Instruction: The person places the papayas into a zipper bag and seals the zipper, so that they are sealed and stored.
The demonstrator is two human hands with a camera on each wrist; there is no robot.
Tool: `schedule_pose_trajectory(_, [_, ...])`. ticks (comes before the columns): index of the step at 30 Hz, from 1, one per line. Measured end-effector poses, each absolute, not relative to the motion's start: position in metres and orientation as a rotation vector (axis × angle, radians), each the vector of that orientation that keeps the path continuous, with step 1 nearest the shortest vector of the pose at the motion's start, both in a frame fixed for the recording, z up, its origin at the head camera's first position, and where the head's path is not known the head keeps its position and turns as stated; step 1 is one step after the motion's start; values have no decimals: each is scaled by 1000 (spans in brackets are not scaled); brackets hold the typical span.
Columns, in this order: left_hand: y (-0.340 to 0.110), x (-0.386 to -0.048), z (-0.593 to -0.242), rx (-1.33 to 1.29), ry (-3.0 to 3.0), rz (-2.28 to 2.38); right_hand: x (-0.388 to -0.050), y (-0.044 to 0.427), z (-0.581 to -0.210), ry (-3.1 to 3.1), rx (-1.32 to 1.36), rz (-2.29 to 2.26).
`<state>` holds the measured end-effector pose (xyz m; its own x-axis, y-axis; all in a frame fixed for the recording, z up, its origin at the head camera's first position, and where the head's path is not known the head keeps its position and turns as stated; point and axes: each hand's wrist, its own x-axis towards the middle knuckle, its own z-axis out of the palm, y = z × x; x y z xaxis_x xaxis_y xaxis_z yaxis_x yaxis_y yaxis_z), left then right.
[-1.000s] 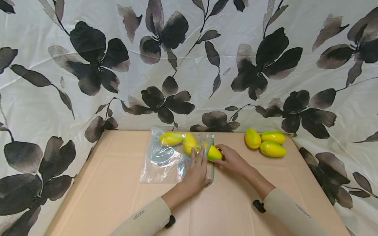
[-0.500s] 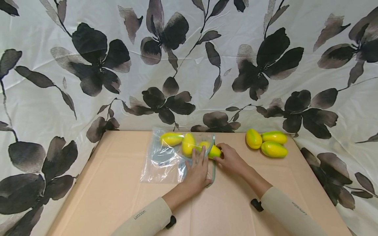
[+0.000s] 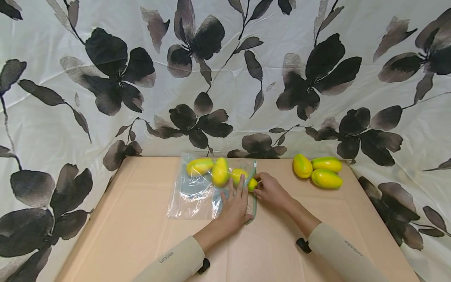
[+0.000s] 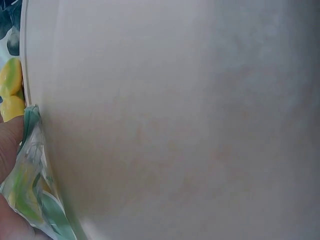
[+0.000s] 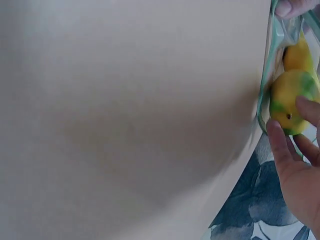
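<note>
A clear zip bag (image 3: pixel 197 203) with a green-edged mouth lies flat, its mouth toward the right. Two yellow-green mangoes, one farther left (image 3: pixel 199 167) and one upright beside it (image 3: pixel 220 172), are inside. A third mango (image 3: pixel 252 185) passes through the mouth, mostly within the bag. My right hand (image 3: pixel 273 192) pinches its outer end between thumb and fingers, as the right wrist view shows. My left hand (image 3: pixel 232 209) lies over the bag near the mouth, fingers extended on top. In the left wrist view the mouth edge (image 4: pixel 31 122) is held between its thumb and fingers.
Three loose mangoes (image 3: pixel 325 178) sit together at the back right of the cardboard-coloured table (image 3: pixel 141 235). A floral cloth (image 3: pixel 246 98) hangs behind the table's far edge and down both sides.
The right hand has pushed the third mango leftward, deeper into the bag. The two mangoes inside have shifted left. The left hand has stayed in place on the bag.
</note>
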<state>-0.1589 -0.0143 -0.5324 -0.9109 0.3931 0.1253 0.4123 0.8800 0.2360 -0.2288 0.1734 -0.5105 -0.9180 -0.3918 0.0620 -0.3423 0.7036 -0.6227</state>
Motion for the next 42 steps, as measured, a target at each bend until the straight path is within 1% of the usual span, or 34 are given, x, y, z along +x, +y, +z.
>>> schedule_pose_trajectory(8, [-14, -159, -532, -640, -2994, -453, -233, 169, -515, 2916, -587, -1030])
schedule_pose_trajectory(27, [-15, -159, -534, -641, -2966, -420, -246, 157, -519, 3025, -537, -1070])
schedule_pose_trajectory(35, [-14, -159, -532, -624, -2987, -394, -246, 164, -517, 3021, -509, -1025])
schedule_pose_trajectory(42, [-15, -160, -531, -621, -2998, -365, -238, 183, -505, 2955, -470, -1056])
